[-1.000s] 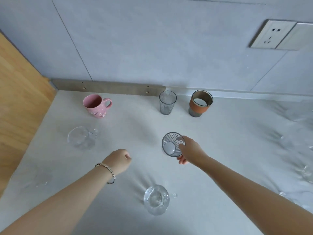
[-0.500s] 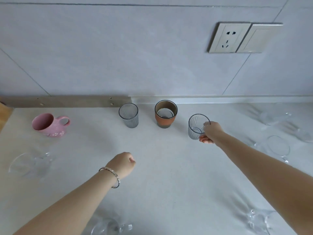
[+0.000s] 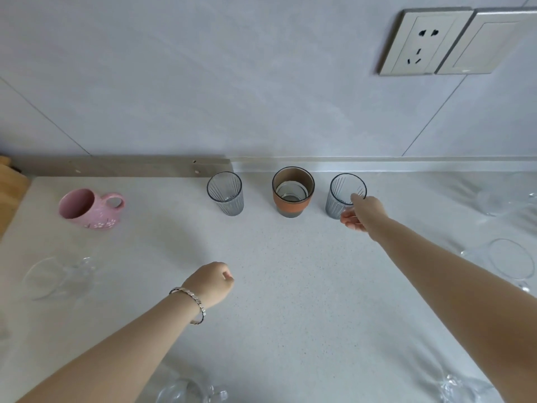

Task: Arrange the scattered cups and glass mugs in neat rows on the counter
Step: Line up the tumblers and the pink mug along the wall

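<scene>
My right hand (image 3: 363,212) grips a ribbed grey glass (image 3: 340,196) that stands upright near the back wall, right of an orange-banded cup (image 3: 293,193). Another ribbed grey glass (image 3: 225,194) stands left of that cup, so the three form a row. A pink mug (image 3: 88,209) sits further left, handle to the right. My left hand (image 3: 212,282), with a bracelet on the wrist, hovers as a fist over the middle of the white counter (image 3: 290,271) and holds nothing. Clear glass mugs lie at the left (image 3: 55,276), the bottom edge (image 3: 189,392) and the right (image 3: 507,258).
More clear glassware stands at the far right back (image 3: 505,199) and at the bottom right (image 3: 462,388). A wooden panel (image 3: 8,193) borders the counter on the left. A wall socket (image 3: 421,42) and a switch sit high on the tiled wall.
My right hand carried the ribbed grey glass from mid-counter to the back, and it now stands right of the orange-banded cup. My view shifted right. The left hand stayed a fist.
</scene>
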Motion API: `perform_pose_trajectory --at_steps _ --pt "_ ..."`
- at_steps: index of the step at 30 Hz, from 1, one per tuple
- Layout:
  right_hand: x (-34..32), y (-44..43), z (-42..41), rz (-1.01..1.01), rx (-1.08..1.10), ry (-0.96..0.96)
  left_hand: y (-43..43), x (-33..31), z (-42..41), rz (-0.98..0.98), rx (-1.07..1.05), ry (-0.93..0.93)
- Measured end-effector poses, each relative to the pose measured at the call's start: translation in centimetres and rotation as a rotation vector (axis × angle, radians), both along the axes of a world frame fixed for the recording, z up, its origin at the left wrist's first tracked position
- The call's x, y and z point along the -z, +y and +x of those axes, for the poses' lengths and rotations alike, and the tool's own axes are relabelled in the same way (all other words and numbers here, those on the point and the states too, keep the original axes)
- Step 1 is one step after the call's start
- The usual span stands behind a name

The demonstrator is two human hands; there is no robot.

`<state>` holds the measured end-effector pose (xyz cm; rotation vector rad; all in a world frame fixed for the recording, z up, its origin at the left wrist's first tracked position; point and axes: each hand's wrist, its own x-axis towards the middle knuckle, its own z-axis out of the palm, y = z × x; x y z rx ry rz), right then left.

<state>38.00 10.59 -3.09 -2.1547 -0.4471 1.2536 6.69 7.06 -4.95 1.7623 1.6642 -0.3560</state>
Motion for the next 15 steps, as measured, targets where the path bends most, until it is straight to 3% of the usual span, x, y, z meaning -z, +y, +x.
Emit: perform_pose_trajectory --at_steps 4,7,9,15 --pt "-0.1 -3.7 -2.6 0.009 -0.209 -0.006 0.0 -0.8 -1.1 0.007 -0.005 -0.025" --pt "-0.8 -7.3 -6.5 -0.135 -0.562 0.027 -0.8 -1.5 -3.2 0.019 -0.051 -0.059" --pt "-1.2 -9.2 -9.7 -0.175 -0.802 -0.071 -1.7 -1.8 -5.3 0.028 -0.092 -0.071" --pt "-2.6 -12.4 -22.1 -0.071 -1.221 -0.174 -4.6 -2.2 -12.7 0.066 -0.212 -0.05"
